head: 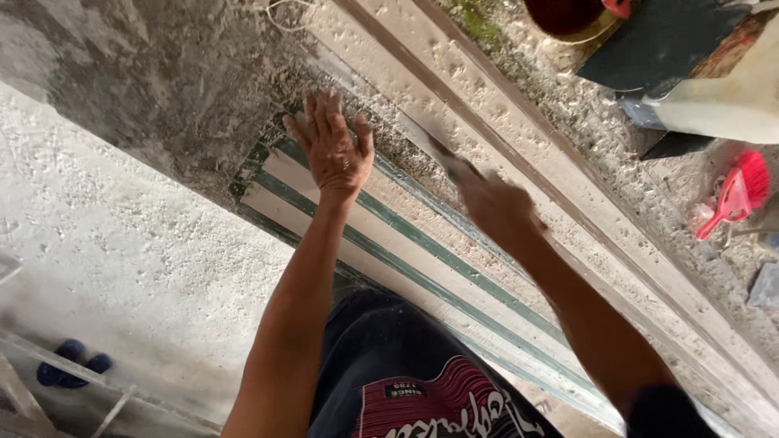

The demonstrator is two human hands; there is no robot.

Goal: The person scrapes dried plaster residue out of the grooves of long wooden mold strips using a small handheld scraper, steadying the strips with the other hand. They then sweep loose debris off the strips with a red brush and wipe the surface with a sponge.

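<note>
My left hand (331,146) lies flat, fingers together, on the end of a pale striped sill (406,243) with green lines, beside rough grey plaster. My right hand (497,207) is blurred and grips the handle of a flat metal scraper (428,144), whose blade rests on the dusty ledge just right of the left hand. Both forearms reach out from the bottom of the view over my dark shorts.
A long pale door frame (568,178) runs diagonally, speckled with mortar. A red hand brush (737,195) lies at the right on rubble. A dark bucket (568,15) sits at the top. A white rough wall (122,235) fills the left, with blue sandals (71,362) below.
</note>
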